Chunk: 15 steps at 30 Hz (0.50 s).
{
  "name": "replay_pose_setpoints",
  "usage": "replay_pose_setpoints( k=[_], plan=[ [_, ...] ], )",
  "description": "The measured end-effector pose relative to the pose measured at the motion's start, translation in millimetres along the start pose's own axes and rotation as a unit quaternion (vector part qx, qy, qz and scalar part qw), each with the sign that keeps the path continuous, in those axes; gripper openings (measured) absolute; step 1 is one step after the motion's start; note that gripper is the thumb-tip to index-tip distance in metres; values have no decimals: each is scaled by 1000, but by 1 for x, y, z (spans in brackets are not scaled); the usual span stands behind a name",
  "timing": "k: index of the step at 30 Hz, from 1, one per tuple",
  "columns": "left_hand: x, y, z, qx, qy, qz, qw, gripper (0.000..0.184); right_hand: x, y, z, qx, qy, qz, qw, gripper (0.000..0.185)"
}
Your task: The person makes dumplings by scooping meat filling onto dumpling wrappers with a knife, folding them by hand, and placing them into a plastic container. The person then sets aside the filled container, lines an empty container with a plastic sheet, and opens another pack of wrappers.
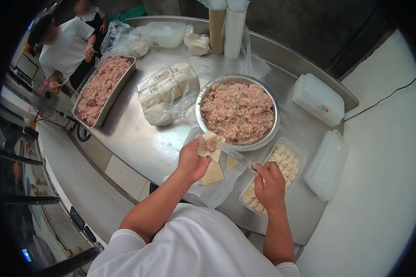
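My left hand (192, 160) holds a dumpling wrapper (206, 138) with a small lump of minced meat (211, 146) on it. In my right hand (269, 181) is the handle of a flat metal spatula (239, 156), its blade reaching toward the wrapper. Just beyond the hands stands a round metal bowl (276, 121) heaped with minced meat filling (238, 111). Loose wrappers (212, 173) lie on a plastic sheet (217, 195) below my left hand. Beneath and beside my right hand, a clear plastic container (302, 162) holds several rows of folded dumplings (285, 161).
A rectangular metal tray (107, 104) of minced meat sits at the table's left end, near a co-worker (69, 46). Wrapped wrapper stacks (168, 90) lie mid-table. Plastic containers (319, 99) and a lid (327, 164) line the right, by the wall. Tall cup stacks (235, 34) stand behind.
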<state>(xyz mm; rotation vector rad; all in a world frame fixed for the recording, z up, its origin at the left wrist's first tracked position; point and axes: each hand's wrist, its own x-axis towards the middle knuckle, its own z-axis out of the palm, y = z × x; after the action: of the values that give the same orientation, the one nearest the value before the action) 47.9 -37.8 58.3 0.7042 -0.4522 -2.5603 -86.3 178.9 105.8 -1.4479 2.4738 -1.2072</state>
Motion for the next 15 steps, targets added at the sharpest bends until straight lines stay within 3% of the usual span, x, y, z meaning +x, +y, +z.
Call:
replay_pose_setpoints(
  k=[2,5,8,10,15],
  plan=[
    [-3,-2,9,19,-1,-5,1000,36,5,-5,5,22,18,-10,1000,27],
    [-3,-6,17,-13,34,-1,999,38,12,-1,10,-49,-50,-41,997,27],
    [3,2,6,-26,36,71,996,34,27,12,-1,-66,-46,-63,995,27],
    [4,13,9,-11,92,119,989,34,36,25,-11,-146,3,-17,989,26],
    [3,17,9,-21,64,90,994,35,45,17,-18,-59,30,4,998,26]
  ],
)
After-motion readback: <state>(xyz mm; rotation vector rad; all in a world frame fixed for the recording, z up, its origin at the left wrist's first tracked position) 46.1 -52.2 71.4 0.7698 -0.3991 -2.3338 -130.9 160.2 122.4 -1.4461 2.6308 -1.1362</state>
